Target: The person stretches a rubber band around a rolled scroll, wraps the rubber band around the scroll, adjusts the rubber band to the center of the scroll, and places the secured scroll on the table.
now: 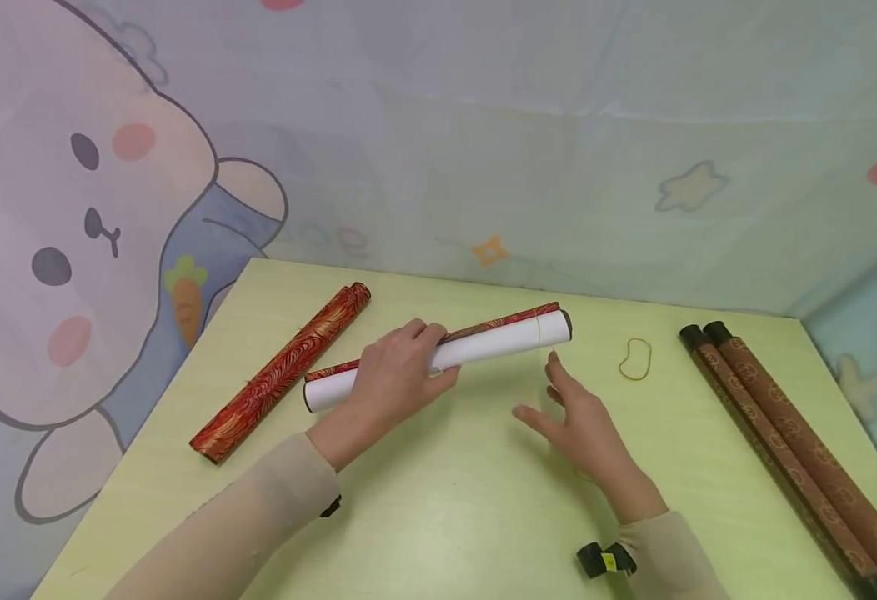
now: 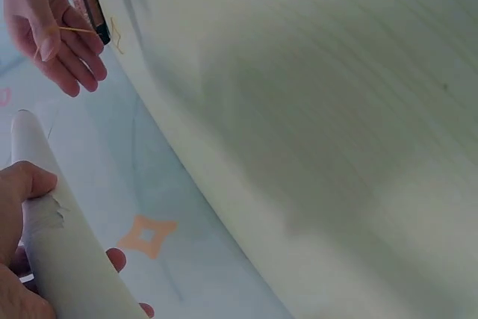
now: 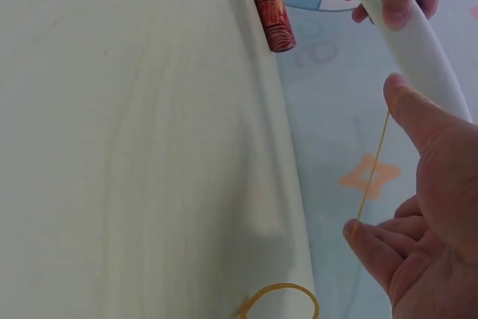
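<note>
My left hand grips a rolled scroll, white outside with a red-and-gold patterned strip along its far side, held tilted over the table. Its thumb lies across the white roll in the left wrist view. Near the scroll's right end is my right hand, thumb and fingers spread. A thin yellow rubber band stretches between the right thumb and a fingertip. A yellow band line also crosses the scroll close to its right end in the head view.
On the left lies a red-and-gold rolled scroll. A loose yellow rubber band rests right of my right hand. Two brown patterned scrolls with black ends lie along the right side. A printed cloth hangs behind the pale table.
</note>
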Motion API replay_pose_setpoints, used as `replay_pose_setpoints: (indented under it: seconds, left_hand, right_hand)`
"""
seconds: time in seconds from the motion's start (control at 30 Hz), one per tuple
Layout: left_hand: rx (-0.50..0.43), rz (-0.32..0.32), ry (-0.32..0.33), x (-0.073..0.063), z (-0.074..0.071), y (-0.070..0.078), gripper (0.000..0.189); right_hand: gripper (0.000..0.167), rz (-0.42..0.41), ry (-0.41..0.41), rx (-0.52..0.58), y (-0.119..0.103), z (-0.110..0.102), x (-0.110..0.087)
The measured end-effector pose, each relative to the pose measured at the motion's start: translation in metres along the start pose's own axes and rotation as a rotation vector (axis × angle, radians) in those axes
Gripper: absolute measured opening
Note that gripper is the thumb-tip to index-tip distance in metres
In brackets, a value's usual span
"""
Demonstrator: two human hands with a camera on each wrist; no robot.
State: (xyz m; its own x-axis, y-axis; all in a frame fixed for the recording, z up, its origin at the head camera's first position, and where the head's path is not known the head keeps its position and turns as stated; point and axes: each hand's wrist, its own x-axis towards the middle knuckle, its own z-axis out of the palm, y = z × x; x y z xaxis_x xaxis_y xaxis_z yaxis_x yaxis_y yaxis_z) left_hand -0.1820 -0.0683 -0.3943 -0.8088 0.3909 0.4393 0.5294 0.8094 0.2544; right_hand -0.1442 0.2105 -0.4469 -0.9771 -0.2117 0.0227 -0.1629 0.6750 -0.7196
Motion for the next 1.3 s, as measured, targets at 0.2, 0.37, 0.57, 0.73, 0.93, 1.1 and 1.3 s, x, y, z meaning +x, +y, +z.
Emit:
replay_pose_setpoints:
  seconds: [0.2, 0.37, 0.57, 0.73, 0.93, 1.1, 1.3]
  left_hand:
    - [-0.01, -0.032, -0.008, -0.001, 0.002, 0.002, 0.031]
    - [-0.002, -0.026, 0.012, -0.001, 0.004, 0.002, 0.031]
    - [0.011, -0.023, 0.017, -0.001, 0.004, 0.002, 0.029]
    - [0.019, -0.03, 0.012, -0.002, 0.004, 0.002, 0.029]
    - [0.018, -0.042, -0.008, -0.002, 0.003, 0.004, 0.031]
    - [0.001, -0.064, -0.015, -0.001, 0.003, 0.005, 0.033]
    - [-0.035, -0.104, -0.018, 0.0, 0.004, 0.006, 0.03]
  right_hand:
    - [0.101, -0.012, 0.018, -0.087, 0.0, 0.005, -0.001]
    - [0.101, -0.024, 0.01, -0.096, 0.002, 0.006, -0.001]
    - [0.091, -0.071, -0.02, -0.133, 0.002, 0.004, -0.001]
    - [0.078, -0.1, -0.023, -0.206, -0.001, 0.002, -0.003]
    - [0.086, -0.049, -0.086, -0.236, -0.005, 0.003, -0.003]
    - [0.103, -0.055, -0.039, -0.219, -0.004, 0.007, -0.004]
    - [0.121, -0.185, 0.178, -0.289, 0.004, 0.015, -0.007]
